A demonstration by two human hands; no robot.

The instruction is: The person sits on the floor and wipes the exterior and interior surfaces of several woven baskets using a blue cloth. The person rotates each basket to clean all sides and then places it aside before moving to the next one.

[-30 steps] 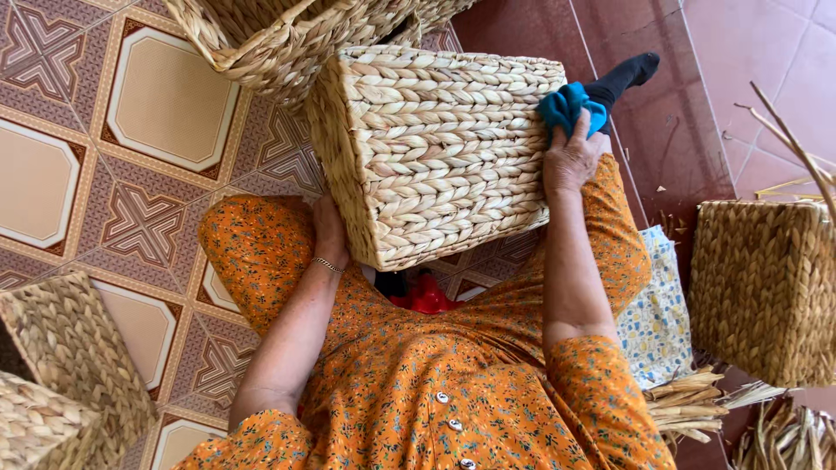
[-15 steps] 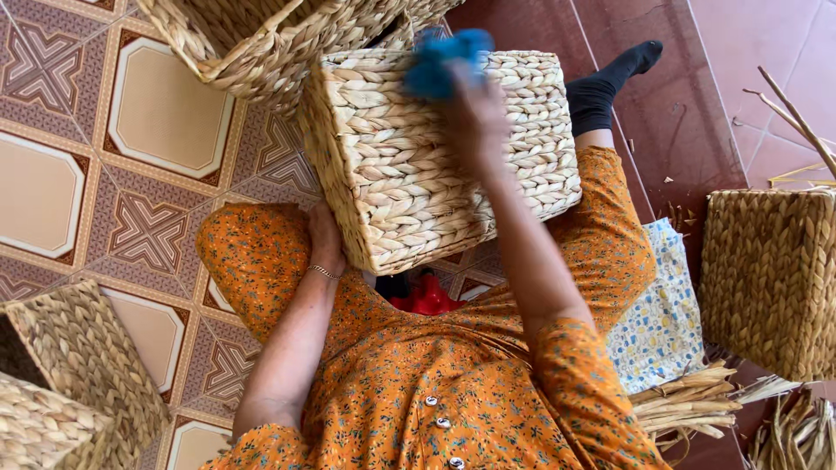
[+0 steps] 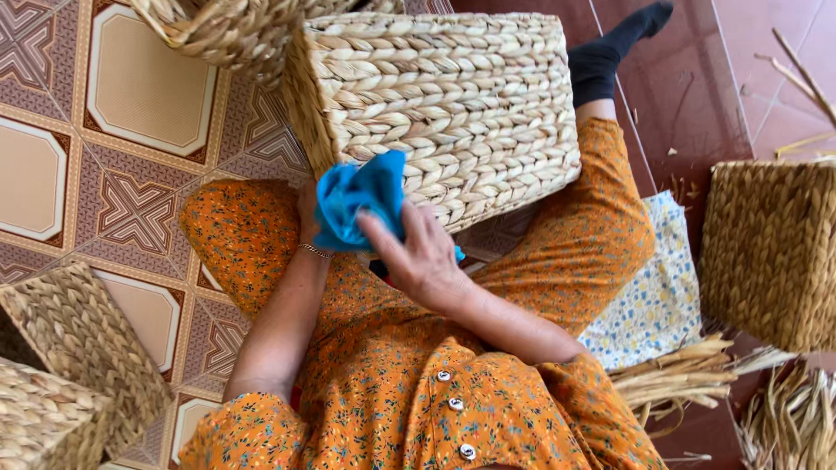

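Right fingers (image 3: 383,239) clenched on blue cloth (image 3: 357,196) | cloth touching woven basket (image 3: 453,96) | left fingers hidden

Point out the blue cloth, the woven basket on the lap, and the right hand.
blue cloth (image 3: 357,198), head view, middle of the folds.
woven basket (image 3: 453,96), head view, broad woven face.
right hand (image 3: 422,257), head view, back of the hand.

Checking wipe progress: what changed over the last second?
The right hand carried the blue cloth from the woven basket's far right edge across its top face to the near left corner. Unchanged: cloth gripped throughout, left hand steadying the basket on the lap, surrounding baskets in place.
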